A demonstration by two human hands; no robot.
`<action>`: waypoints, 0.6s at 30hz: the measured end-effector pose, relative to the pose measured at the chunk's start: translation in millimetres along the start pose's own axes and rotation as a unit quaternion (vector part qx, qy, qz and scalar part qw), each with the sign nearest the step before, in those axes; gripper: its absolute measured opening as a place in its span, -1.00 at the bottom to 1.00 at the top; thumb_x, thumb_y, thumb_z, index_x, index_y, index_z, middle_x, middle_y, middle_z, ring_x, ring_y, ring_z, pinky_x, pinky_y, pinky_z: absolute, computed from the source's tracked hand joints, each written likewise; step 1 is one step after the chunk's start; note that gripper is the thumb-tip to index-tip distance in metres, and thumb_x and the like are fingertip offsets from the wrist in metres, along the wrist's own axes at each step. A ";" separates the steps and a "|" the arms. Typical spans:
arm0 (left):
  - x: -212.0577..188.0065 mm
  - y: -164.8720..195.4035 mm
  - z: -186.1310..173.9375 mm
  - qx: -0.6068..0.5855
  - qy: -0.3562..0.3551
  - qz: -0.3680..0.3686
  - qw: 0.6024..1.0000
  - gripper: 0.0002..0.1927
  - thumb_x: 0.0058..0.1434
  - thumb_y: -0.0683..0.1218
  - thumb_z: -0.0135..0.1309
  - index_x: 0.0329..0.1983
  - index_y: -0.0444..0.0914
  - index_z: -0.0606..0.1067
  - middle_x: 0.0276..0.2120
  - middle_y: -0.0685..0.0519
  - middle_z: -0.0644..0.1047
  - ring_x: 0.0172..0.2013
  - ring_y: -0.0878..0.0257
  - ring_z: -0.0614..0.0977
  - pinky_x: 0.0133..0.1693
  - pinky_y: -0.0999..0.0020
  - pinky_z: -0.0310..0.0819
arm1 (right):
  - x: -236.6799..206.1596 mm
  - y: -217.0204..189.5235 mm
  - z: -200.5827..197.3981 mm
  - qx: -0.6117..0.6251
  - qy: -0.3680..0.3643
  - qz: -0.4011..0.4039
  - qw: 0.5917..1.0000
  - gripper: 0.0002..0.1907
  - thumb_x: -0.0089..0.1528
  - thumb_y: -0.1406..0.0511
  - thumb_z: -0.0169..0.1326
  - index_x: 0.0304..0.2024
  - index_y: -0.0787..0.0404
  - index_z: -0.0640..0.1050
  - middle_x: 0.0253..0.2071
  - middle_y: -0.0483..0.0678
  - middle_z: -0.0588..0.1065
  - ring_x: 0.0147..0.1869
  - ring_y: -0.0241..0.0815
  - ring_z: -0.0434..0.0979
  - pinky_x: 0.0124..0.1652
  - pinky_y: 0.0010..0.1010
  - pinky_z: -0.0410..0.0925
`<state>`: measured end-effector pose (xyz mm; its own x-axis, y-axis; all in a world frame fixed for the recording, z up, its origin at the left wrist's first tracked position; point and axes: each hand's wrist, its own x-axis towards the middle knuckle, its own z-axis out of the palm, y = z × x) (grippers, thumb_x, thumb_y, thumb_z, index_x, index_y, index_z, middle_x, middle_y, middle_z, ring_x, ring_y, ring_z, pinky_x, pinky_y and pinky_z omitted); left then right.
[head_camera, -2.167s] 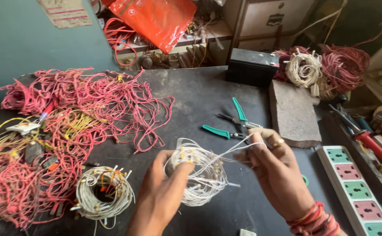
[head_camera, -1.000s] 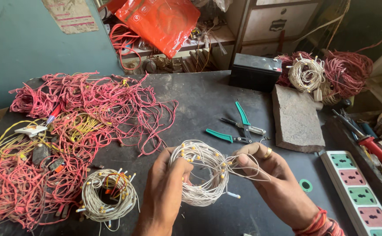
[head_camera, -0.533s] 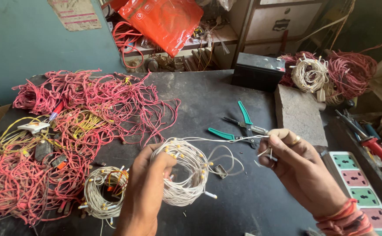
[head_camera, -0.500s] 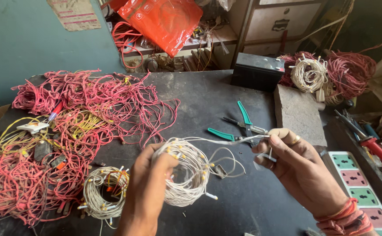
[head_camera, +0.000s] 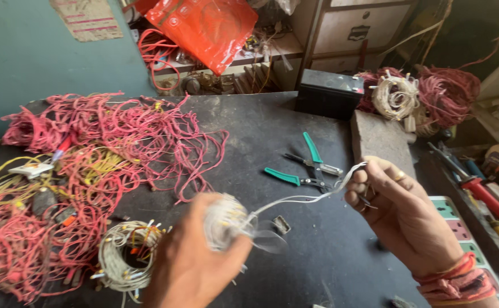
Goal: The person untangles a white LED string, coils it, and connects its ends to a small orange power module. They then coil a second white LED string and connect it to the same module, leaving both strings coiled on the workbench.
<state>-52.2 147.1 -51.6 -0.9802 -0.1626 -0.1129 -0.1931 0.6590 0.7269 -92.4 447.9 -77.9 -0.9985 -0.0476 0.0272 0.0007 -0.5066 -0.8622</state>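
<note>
My left hand [head_camera: 195, 262] grips a coil of white wire [head_camera: 225, 219], blurred by motion, low in the middle of the head view. A loose strand of that white wire [head_camera: 306, 198] runs from the coil up to my right hand [head_camera: 400, 214], which pinches its end between thumb and fingers. Both hands hover above the dark worktop [head_camera: 272, 131]. Green-handled pliers [head_camera: 300, 171] lie on the worktop just behind the strand.
A big tangle of red wires [head_camera: 89, 165] covers the left side. A second white wire coil [head_camera: 126, 262] lies beside my left wrist. A stone slab [head_camera: 380, 140], a black box [head_camera: 329, 94], more wire bundles [head_camera: 426, 94], a power strip [head_camera: 463, 228] and tools stand at right.
The right hand has pulled the wire end out to the right, so the strand is now taut. The left hand has closed around the coil, which looks bunched and blurred.
</note>
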 end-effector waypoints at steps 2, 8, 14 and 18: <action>1.0 -5.8 -8.2 0.128 0.145 0.110 0.975 -0.17 -0.10 0.20 0.31 0.27 -0.06 0.37 -0.05 -0.04 0.62 -0.02 0.04 0.61 0.08 -0.03 0.30 | -0.2 -1.7 2.1 -0.031 -0.014 0.009 0.999 -0.81 0.34 0.24 0.03 -0.10 0.24 0.48 -0.19 -0.08 0.55 -0.12 -0.23 0.56 -0.08 -0.38 0.42; 7.4 -20.3 -16.3 0.253 0.191 0.167 0.934 -0.16 -0.14 0.38 0.34 0.17 -0.08 0.50 0.16 -0.02 0.53 0.13 0.00 0.50 0.20 -0.05 0.16 | -0.1 12.8 18.0 -0.048 -0.028 0.098 0.994 -0.77 0.34 0.22 0.02 -0.09 0.24 0.52 -0.16 -0.01 0.60 -0.12 -0.25 0.56 -0.10 -0.35 0.42; 0.6 -8.3 3.7 -0.008 0.118 0.211 0.970 -0.42 0.17 0.25 0.28 0.15 -0.16 0.57 0.11 -0.05 0.60 0.14 0.03 0.60 0.11 0.16 0.42 | -7.7 24.2 27.4 -0.068 -0.099 0.115 0.986 -0.75 0.35 0.24 0.05 -0.07 0.30 0.54 -0.21 0.00 0.61 -0.19 -0.24 0.55 -0.13 -0.33 0.43; -9.4 14.1 23.1 -0.072 0.125 0.417 0.897 -0.46 0.21 0.12 0.25 0.14 -0.30 0.56 -0.01 -0.23 0.60 0.04 -0.06 0.62 0.01 0.18 0.44 | -13.7 32.4 34.3 -0.119 -0.159 0.126 0.972 -0.73 0.32 0.24 0.07 -0.08 0.33 0.58 -0.24 -0.02 0.62 -0.20 -0.25 0.57 -0.16 -0.36 0.43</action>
<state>-46.7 174.9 -55.9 -0.7372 0.1719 0.6534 0.6288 0.5284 0.5704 -76.9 402.6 -88.9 -0.9008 -0.4273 -0.0770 0.1922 -0.2334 -0.9532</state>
